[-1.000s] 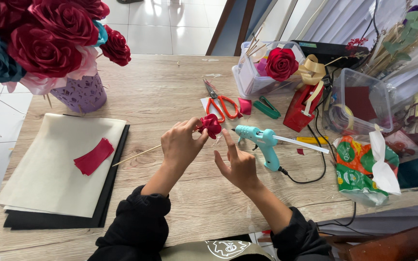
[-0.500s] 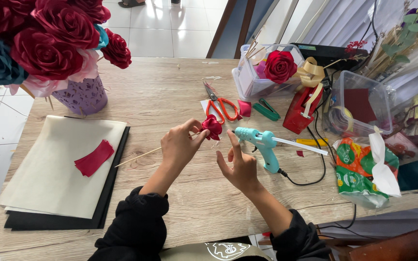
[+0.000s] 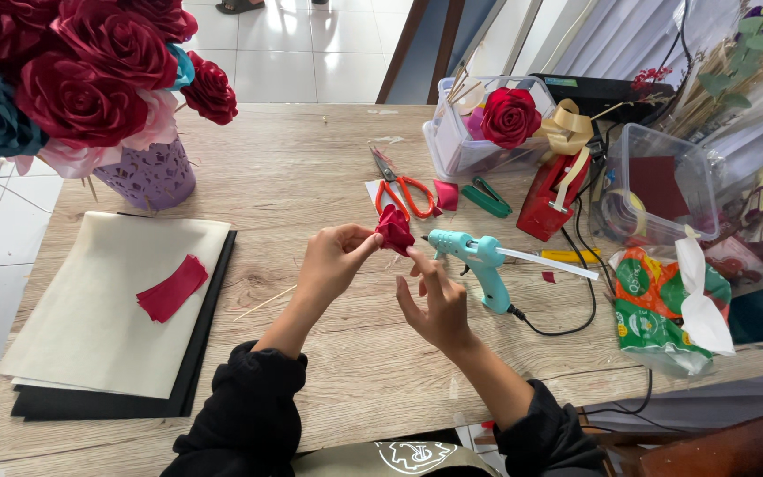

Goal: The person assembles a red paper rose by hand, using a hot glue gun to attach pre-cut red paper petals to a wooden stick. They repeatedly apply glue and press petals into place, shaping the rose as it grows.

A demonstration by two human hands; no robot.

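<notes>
Table (image 3: 311, 159): pale wood, matt, grainy.
Small rose (image 3: 394, 230): soft red cloth.
Glue gun (image 3: 479, 261): smooth blue plastic.
Box at 1 o'clock (image 3: 452, 146): clear shiny plastic.

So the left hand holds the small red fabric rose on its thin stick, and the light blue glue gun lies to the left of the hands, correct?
Not quite. In the head view the light blue glue gun lies to the right of the hands. The left hand does hold the small red fabric rose on its thin stick.
</notes>
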